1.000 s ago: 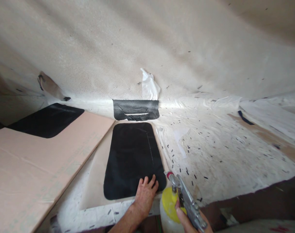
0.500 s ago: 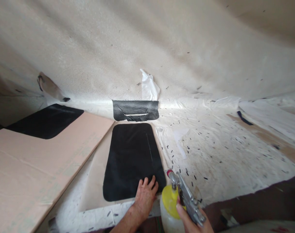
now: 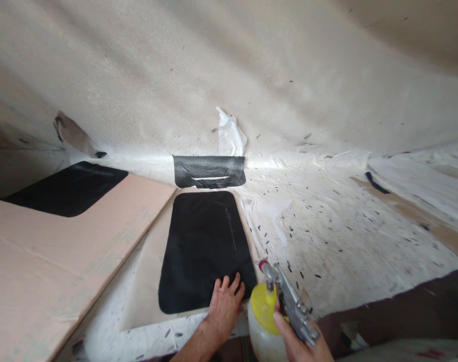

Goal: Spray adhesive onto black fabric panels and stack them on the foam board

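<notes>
A black rounded sheet (image 3: 202,246) lies flat before me on a pale backing sheet (image 3: 138,296), with a thin whitish line near its right side. My left hand (image 3: 225,304) rests on its near right corner, fingers spread. My right hand (image 3: 298,342) is wrapped around the handle of a metal spray gun (image 3: 289,296), whose nozzle with a red ring points left towards the sheet's right edge. Below the gun hangs its whitish cup with a yellow lid (image 3: 264,306). The cup's bottom is cut off by the frame.
A pinkish board (image 3: 74,251) lies at the left, partly over another black sheet (image 3: 70,188). Beyond the middle sheet is a black piece with a slit (image 3: 209,168). Small dark scraps dot the white covering (image 3: 327,226) at right. A stained cloth wall (image 3: 198,65) rises behind.
The view has shifted very slightly. Both hands and the spray gun stay in nearly the same place. The whitish line on the black sheet looks a little more marked at its far end.
</notes>
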A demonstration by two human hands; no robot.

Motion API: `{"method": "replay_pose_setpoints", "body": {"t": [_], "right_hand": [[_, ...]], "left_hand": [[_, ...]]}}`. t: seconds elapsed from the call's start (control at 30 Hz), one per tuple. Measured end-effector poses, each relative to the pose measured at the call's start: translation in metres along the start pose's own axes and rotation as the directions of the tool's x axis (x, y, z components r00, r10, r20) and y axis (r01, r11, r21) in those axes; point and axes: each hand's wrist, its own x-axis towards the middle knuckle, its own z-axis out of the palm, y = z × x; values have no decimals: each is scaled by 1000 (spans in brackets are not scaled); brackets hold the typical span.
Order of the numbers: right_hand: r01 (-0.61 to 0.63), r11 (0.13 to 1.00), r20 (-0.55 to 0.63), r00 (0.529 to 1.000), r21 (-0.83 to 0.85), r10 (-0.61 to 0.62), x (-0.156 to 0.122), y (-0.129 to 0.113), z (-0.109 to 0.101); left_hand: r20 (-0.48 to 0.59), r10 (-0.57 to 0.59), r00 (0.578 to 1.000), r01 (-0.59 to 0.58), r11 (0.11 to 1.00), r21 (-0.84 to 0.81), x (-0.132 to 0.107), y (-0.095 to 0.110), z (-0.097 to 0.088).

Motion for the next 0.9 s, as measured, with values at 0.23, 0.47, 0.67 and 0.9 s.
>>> {"method": "replay_pose_setpoints", "body": {"t": [0.23, 0.47, 0.67, 0.9], "right_hand": [[-2, 1000, 8, 1000, 6, 2, 3, -3, 2], [-42, 999, 20, 999, -2, 42, 8, 1, 4], [-67, 998, 51, 997, 21, 66, 11, 2, 7], [-62, 998, 11, 998, 7, 61, 3, 5, 4]], "left_hand": [[-1, -2, 1000, 2, 1000, -29, 0, 1, -1], [-17, -6, 1000, 6, 1000, -15, -2, 2, -2], [-49, 7, 999, -7, 1000, -1, -2, 1, -1], [-58, 8, 998, -7, 1000, 22, -1, 0, 2]]}}
